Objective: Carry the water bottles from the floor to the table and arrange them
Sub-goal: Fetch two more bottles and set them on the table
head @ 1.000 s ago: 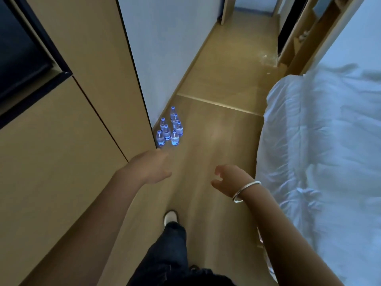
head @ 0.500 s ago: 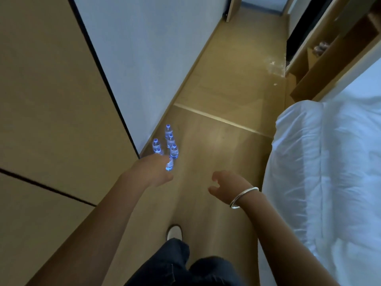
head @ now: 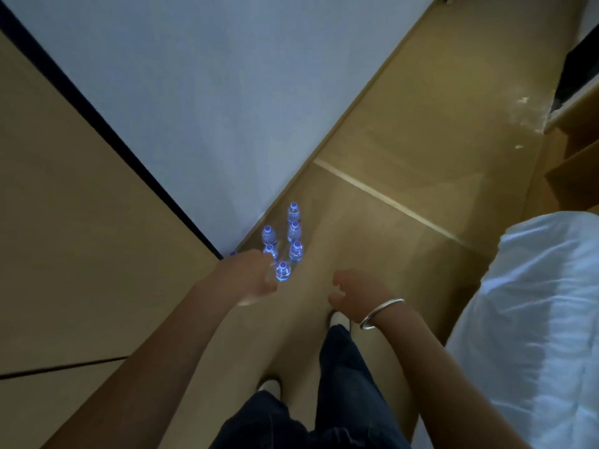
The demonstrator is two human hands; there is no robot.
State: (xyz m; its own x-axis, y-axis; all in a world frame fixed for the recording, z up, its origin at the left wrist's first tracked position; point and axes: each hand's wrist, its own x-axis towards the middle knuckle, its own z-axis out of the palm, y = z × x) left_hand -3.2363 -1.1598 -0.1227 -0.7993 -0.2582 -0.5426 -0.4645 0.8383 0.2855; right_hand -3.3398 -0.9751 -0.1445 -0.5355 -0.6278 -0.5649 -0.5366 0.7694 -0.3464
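Several small clear water bottles (head: 293,236) with blue caps stand upright in a cluster on the wooden floor (head: 405,163), close to the white wall's foot. My left hand (head: 248,277) hovers just in front of the nearest bottle (head: 283,272), fingers loosely curled, holding nothing, and it hides part of the cluster. My right hand (head: 355,294), with a silver bangle on the wrist, hangs lower to the right, fingers relaxed and empty. No table is in view.
A tan wooden cabinet (head: 81,222) fills the left side. The white wall (head: 227,92) runs along the corridor. A bed with white bedding (head: 534,319) sits on the right. Wooden shelving (head: 573,150) stands far right. My legs and shoes are below.
I have stepped closer to the bottles; they now look larger and lie just beyond my left hand. Both hands stay empty and reach forward as before.
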